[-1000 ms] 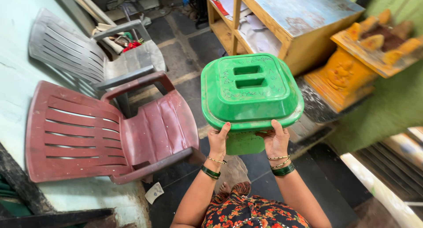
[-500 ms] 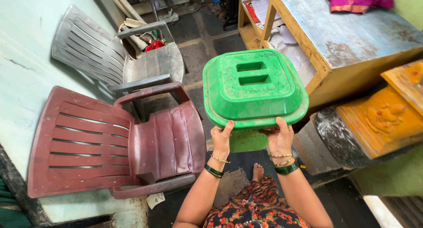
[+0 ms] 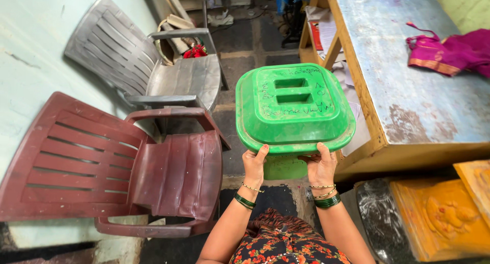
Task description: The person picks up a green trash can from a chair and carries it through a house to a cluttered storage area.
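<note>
A green plastic stool (image 3: 292, 108) with two slots in its square seat is held up in front of me, seat facing the camera. My left hand (image 3: 253, 165) grips the near rim on the left, thumb over the edge. My right hand (image 3: 321, 165) grips the same rim on the right. Both wrists wear green and gold bangles. One green leg of the stool shows between my hands; the other legs are hidden behind the seat.
A maroon plastic chair (image 3: 112, 164) stands at left, a grey plastic chair (image 3: 153, 65) behind it against the pale wall. A worn blue-topped wooden table (image 3: 408, 90) with a magenta cloth (image 3: 449, 52) is at right. An orange carved block (image 3: 449, 213) sits at lower right.
The stool stays gripped in both hands. My view has shifted forward: the chairs have slid down and left, and more of the table top and the cloth has come into sight.
</note>
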